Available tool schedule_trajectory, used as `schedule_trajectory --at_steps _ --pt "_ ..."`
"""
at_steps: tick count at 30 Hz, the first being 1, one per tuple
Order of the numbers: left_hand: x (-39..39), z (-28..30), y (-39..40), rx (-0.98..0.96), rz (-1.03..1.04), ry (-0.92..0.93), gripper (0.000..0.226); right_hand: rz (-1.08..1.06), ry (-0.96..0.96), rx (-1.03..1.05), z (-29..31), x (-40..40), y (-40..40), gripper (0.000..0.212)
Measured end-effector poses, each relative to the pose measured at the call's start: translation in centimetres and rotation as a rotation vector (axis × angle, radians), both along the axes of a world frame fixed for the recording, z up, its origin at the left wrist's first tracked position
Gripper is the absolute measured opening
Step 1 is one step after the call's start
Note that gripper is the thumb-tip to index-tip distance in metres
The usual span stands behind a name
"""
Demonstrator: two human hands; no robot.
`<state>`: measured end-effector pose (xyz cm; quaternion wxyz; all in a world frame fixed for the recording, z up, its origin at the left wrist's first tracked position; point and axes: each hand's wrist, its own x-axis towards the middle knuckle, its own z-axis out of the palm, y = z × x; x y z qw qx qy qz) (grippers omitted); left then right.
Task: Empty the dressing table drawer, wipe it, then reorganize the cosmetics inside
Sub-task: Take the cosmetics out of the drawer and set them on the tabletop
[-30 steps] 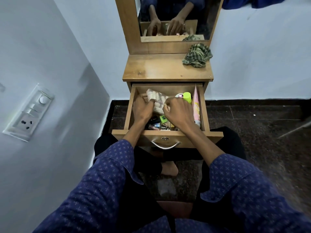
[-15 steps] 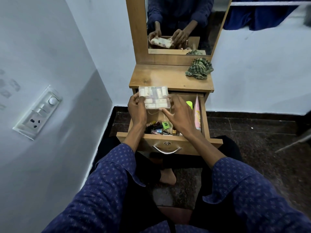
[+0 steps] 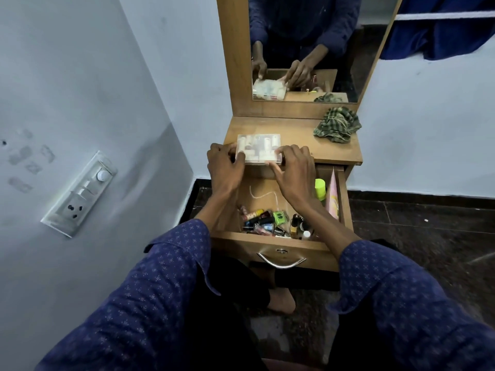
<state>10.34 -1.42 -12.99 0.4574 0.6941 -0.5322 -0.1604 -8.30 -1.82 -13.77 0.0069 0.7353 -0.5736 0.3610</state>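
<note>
A clear plastic box (image 3: 258,148) of small white items sits at the front left edge of the dressing table top (image 3: 289,129). My left hand (image 3: 223,167) grips its left side and my right hand (image 3: 293,170) grips its right front corner. Below, the wooden drawer (image 3: 270,243) stands pulled out. Several small cosmetics (image 3: 270,222) lie heaped at its front. A yellow-green capped bottle (image 3: 320,188) and a pink tube (image 3: 333,195) lie along its right side, and a white cord (image 3: 263,195) lies on its bare floor.
A green checked cloth (image 3: 338,125) lies crumpled at the top's back right. The mirror (image 3: 305,46) rises behind. A white wall with a switch panel (image 3: 80,194) is close on the left. Dark stone floor (image 3: 415,231) extends right. A blue cloth (image 3: 439,33) hangs at upper right.
Both hands lifted the clear box out of the drawer and carried it up and forward onto the table top's front edge. The drawer floor where it lay is now bare.
</note>
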Motion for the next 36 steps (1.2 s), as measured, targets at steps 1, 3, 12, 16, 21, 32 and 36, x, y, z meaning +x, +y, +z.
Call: schedule_trajectory --at_steps 1,3,12,16,21,32,36 --pt "0.2 0.1 -0.4 0.039 -0.018 -0.075 0.045 -0.025 0.043 -0.011 0.3 0.3 -0.4 0.033" --pt "0.4 0.1 -1.2 0.103 -0.03 -0.192 0.045 -0.062 0.114 -0.032 0.8 0.9 -1.4 0.033" --pt "1.4 0.5 -6.3 0.155 0.033 -0.214 0.043 -0.015 0.09 0.007 1.8 3.1 -7.6 0.025" --pt "1.5 0.8 -8.5 0.159 0.068 -0.1 0.036 0.03 0.024 0.023 1.4 3.2 -10.2 0.024" --pt "1.9 0.0 -9.7 0.128 0.074 -0.121 0.037 0.029 0.051 -0.002 0.1 3.3 -11.0 0.034" --pt "1.5 -0.7 -7.9 0.094 0.029 -0.259 0.047 0.053 0.067 0.025 0.9 3.1 -10.4 0.037" --pt "-0.5 -0.4 -3.6 -0.142 -0.021 -0.305 0.04 0.031 0.03 0.038 1.9 2.6 -8.6 0.034"
